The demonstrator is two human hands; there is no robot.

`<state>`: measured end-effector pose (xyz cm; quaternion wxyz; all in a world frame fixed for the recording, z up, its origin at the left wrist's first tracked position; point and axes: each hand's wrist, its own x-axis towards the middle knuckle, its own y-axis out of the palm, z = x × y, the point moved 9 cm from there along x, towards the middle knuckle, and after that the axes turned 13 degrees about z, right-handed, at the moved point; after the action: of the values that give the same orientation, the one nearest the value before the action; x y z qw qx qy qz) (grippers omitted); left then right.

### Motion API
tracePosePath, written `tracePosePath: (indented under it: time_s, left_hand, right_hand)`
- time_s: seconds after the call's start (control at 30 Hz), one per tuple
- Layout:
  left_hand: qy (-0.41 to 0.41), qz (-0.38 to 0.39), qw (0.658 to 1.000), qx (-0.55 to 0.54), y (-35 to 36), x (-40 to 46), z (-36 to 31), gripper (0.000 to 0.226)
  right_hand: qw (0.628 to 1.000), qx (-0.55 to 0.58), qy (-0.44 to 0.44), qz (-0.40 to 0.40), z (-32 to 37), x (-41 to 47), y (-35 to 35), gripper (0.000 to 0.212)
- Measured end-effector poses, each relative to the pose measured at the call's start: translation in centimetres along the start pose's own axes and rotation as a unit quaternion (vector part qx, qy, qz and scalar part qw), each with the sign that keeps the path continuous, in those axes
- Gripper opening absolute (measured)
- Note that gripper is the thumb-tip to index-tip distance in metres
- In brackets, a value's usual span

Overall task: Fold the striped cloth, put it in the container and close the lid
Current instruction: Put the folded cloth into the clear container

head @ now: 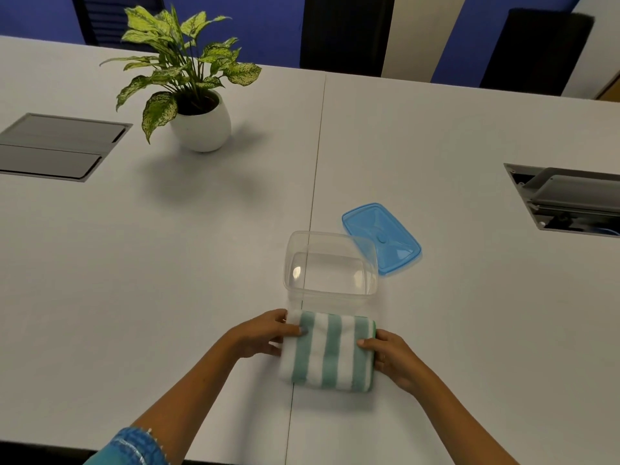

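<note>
Gripping the folded cloth (327, 352) at both ends on the bench (167, 263).
Left hand (265, 333) and right hand (391, 359) fingers pinch its sides; the open container (330, 263) sits just beyond, lid (382, 236) beside it.

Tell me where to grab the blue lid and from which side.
Judging by its pose, take the blue lid by its far-right long edge, coming from the right with the right hand. It lies flat on the table, and its near-left corner sits behind the clear container, so that side is blocked.
</note>
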<state>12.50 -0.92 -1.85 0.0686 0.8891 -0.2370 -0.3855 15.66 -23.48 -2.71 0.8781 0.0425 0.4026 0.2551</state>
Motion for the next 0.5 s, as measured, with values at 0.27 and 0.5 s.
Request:
tracePosePath:
  time_s: [0.27,0.5]
  left_hand:
    - [0.063,0.027,0.997,0.025,0.7,-1.9,-5.6,0.071]
    - [0.122,-0.093,0.988,0.034,-1.0,-2.9,-11.6,0.059]
  right_hand:
    - [0.998,-0.032,-0.049,0.021,4.8,-2.3,0.2,0.032]
    - [0.992,-0.031,-0.118,-0.008,11.6,-3.1,0.3,0.026]
